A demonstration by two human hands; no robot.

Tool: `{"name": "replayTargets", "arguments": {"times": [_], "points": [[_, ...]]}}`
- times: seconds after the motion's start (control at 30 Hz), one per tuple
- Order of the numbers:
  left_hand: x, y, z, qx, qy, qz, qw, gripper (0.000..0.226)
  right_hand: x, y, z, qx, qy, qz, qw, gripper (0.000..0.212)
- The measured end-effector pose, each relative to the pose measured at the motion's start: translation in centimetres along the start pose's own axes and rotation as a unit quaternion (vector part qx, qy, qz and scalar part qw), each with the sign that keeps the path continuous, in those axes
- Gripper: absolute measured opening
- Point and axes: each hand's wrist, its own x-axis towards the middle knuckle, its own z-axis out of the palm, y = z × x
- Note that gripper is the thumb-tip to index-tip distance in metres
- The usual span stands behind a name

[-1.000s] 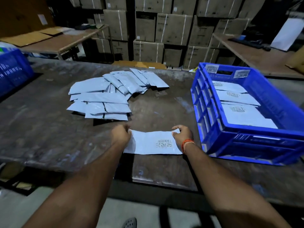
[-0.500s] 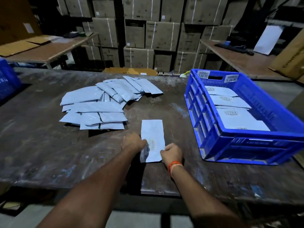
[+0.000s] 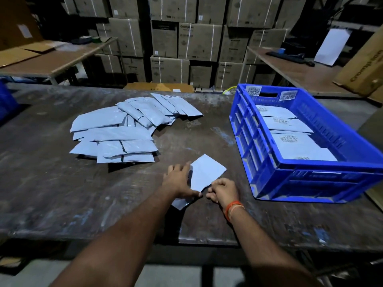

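Observation:
A light blue mailer bag (image 3: pixel 206 172) lies plain side up on the dark worn table (image 3: pixel 62 183), slanted toward the far right. My left hand (image 3: pixel 179 180) rests flat on its left part with fingers spread. My right hand (image 3: pixel 222 191), with an orange band on the wrist, has its fingers curled at the bag's near right edge. A pile of the same bags (image 3: pixel 124 133) lies at the table's far left. A blue plastic crate (image 3: pixel 306 183) stands on the right, with several labelled bags (image 3: pixel 298 146) flat inside.
Stacked cardboard boxes (image 3: pixel 186 44) fill the back wall. Wooden side tables stand at the far left (image 3: pixel 62 56) and far right (image 3: pixel 300 75). The corner of another blue crate (image 3: pixel 6 100) shows at the left edge. The table's near edge runs below my forearms.
The bag went from lying crosswise with its barcode label up to a slanted lie with the plain side up. Both hands shifted with it toward the near middle.

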Motion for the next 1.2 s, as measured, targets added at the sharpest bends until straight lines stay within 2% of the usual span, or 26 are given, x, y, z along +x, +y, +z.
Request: {"name": "replayTargets", "arguments": {"times": [0.1,0.2,0.33,0.4,0.47,0.53,0.63,0.7,0.77,0.83,0.9,1.2], "points": [[-0.4,0.3,-0.5,0.031,-0.03,0.058,0.997,0.126,0.2,-0.2,-0.2,0.018,0.02,-0.018,0.999,0.016],[-0.2,-1.2,-1.0,0.015,-0.076,0.101,0.992,0.123,0.5,0.2,-0.3,0.022,0.018,-0.051,0.998,0.018],[-0.5,-3.1,-0.8,-0.03,-0.09,0.104,0.99,0.118,0.4,1.0,-0.8,-0.113,0.044,-0.132,0.984,0.014],[-1.0,-2.8,-0.8,-0.053,-0.04,0.085,0.994,0.102,0.5,1.2,-1.1,-0.213,0.075,-0.203,0.953,0.018],[-1.5,-2.0,-0.5,-0.043,0.057,0.059,0.996,0.074,0.8,1.1,-0.8,-0.281,0.076,-0.299,0.909,0.027],[-1.8,-1.2,0.1,-0.025,0.107,0.036,0.993,0.06,1.3,1.2,0.2,-0.355,0.052,-0.356,0.863,0.05],[-2.0,-0.2,1.5,-0.005,0.116,0.028,0.993,0.058,1.2,0.8,1.6,-0.48,0.006,-0.358,0.801,0.07],[-2.2,0.2,2.3,-0.006,0.116,0.036,0.993,0.058,0.8,0.7,2.3,-0.542,-0.028,-0.346,0.765,0.067],[-2.4,0.4,3.0,0.007,0.099,0.04,0.994,0.058,0.8,1.3,2.6,-0.579,-0.057,-0.329,0.744,0.059],[-2.7,0.4,3.5,0.022,0.094,0.037,0.995,0.059,0.7,1.9,2.6,-0.607,-0.061,-0.319,0.726,0.062],[-2.9,0.2,3.7,0.023,0.098,0.033,0.994,0.059,0.8,2.3,2.3,-0.615,-0.057,-0.318,0.719,0.066],[-3.3,-2.3,3.6,0.037,0.102,0.039,0.993,0.055,1.7,2.7,0.0,-0.628,-0.032,-0.279,0.725,0.058]]}}
